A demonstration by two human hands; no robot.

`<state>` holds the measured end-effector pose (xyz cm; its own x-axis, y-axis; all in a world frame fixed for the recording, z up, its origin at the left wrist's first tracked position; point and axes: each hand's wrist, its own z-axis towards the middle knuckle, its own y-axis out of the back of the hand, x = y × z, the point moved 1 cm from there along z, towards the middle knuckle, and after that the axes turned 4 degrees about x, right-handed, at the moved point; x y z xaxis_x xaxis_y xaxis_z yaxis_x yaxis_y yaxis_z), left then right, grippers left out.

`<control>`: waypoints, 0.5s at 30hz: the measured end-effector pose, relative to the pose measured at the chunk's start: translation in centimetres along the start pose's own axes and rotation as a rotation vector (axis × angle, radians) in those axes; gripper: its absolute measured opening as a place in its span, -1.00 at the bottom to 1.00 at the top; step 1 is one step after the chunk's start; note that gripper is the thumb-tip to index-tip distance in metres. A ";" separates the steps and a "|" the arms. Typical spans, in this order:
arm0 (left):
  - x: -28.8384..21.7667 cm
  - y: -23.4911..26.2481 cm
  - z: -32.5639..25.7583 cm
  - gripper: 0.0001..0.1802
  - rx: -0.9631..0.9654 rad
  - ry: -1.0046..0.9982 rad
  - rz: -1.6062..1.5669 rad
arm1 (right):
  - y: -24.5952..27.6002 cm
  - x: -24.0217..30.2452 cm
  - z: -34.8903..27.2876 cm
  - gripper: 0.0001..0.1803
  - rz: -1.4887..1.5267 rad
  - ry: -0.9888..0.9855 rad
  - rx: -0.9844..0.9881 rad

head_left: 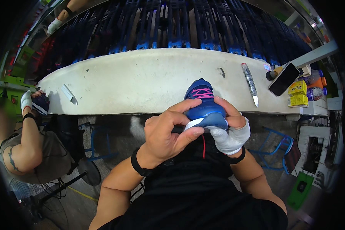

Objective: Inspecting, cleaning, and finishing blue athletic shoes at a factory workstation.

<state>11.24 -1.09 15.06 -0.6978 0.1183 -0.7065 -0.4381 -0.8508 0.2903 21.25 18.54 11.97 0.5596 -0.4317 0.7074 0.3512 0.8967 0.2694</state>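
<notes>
A navy blue sneaker (205, 109) with pink laces and a pale sole edge is held over the table's near edge, its rounded toe towards me. My left hand (166, 130) is bare and grips the shoe's left side, thumb low by the sole and fingers near the laces. On the opposite side, my right hand (232, 132) wears a white glove that leaves some fingers uncovered; it clasps the shoe at its side and underneath. A thin red strand (204, 147) hangs below the shoe. The undersole is hidden from view.
On the white table (142, 84) lie a knife with a wrapped handle (250, 85), a white-handled blade (69, 94), a phone (284, 79) and yellow boxes (298, 94). Beyond runs a blue-slatted rack (176, 30). At left, a co-worker's gloved hand (27, 100) touches a dark shoe (41, 103).
</notes>
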 end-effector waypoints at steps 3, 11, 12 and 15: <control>0.0 -0.2 -0.1 -0.55 -0.008 0.019 -0.019 | 0.3 0.3 0.1 -0.61 -0.020 -0.024 0.003; 0.2 -0.3 0.0 -0.58 -0.051 0.081 -0.089 | 1.2 0.0 1.2 -0.62 -0.075 -0.048 0.070; 0.0 0.2 0.2 -0.58 -0.043 0.080 -0.088 | 1.0 -0.2 1.3 -0.62 -0.074 -0.050 0.062; -0.4 3.0 1.6 -0.56 0.216 0.168 0.016 | -0.1 -1.2 1.9 -0.55 0.022 -0.011 0.012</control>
<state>9.30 -2.85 17.25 -0.6099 0.0035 -0.7925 -0.5511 -0.7205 0.4209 19.17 19.14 12.33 0.5588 -0.4111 0.7202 0.3302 0.9070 0.2614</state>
